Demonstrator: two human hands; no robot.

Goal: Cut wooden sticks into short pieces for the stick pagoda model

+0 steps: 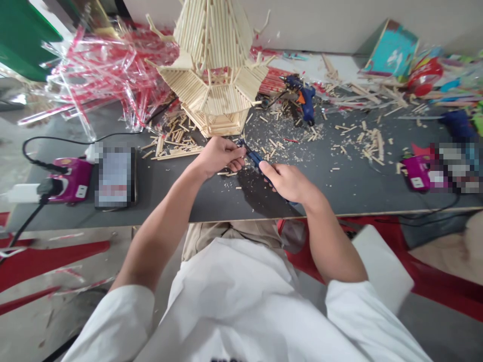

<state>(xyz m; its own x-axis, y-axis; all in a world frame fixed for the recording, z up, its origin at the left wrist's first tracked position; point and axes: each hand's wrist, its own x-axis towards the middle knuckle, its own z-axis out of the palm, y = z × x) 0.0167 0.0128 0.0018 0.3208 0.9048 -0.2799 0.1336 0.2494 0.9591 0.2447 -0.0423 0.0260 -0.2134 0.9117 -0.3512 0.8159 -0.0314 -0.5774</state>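
Note:
My right hand [290, 182] is wrapped round blue-handled pliers [253, 158]. Their dark jaws point up and left, close to the fingertips of my left hand [225, 155]. The left fingers are pinched together; whatever is between them is too small to make out. Just beyond both hands stands a tiered pagoda-like model [222, 100] built of thin pale wooden sticks. Short cut sticks [177, 152] lie to the left of my left hand, and small chips are scattered around the pliers.
A blue glue gun [306, 103] lies right of the model. Red and clear plastic wrappers [113, 75] are heaped at back left. A phone [115, 177] and a purple power socket [71, 180] with cables sit at left. Another purple socket [420, 172] is at right.

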